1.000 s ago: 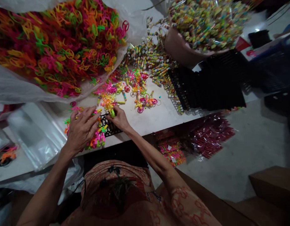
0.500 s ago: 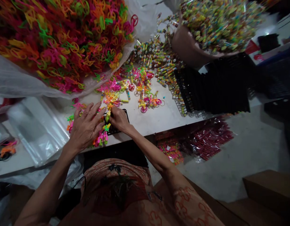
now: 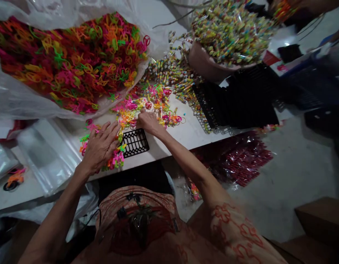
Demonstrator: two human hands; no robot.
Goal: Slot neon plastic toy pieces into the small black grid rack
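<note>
My left hand [image 3: 101, 147] lies flat with its fingers stretched out over bright plastic toy pieces [image 3: 117, 158] in pink, green and orange. Beside its fingertips a black plastic grid tray [image 3: 135, 143] rests on the white table, its slots showing. The tray's left end is partly covered by toy pieces. Beyond the tray, my right hand [image 3: 149, 121] reaches into a loose heap of yellow and pink plastic pieces [image 3: 127, 118]. Its fingers are curled together; what they hold, if anything, is hidden.
A large clear bag [image 3: 76, 69] of coloured plastic pieces fills the back left. Small printed tubes [image 3: 172, 75] spill beside a full basin [image 3: 199, 62]. Stacked black grid trays [image 3: 235, 99] stand right, clear plastic bags [image 3: 48, 150] left. Another person's arm [image 3: 320, 5] shows top right.
My right hand has moved from over the black tray up and right to the loose heap, uncovering the tray. My left hand stays nearly in place. The view has shifted slightly.
</note>
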